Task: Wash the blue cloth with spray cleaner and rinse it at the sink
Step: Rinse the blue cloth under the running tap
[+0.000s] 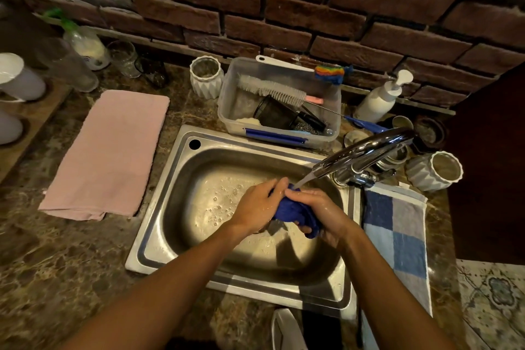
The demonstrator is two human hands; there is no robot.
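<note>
Cloth (295, 212), bunched in my left hand (257, 209) and right hand (321, 214), both gripping, should stay under the tap (366, 150) while I knead.

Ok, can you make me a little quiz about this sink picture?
1. True or false: water is running from the tap onto the blue cloth.
2. Which hands hold the cloth? A) left only B) right only C) both
3. Fill in: the pink towel lies on the counter to the ____ of the sink.

Key:
1. True. A stream falls from the spout onto the cloth.
2. C. The left hand and the right hand both grip it over the basin.
3. Left.
</note>
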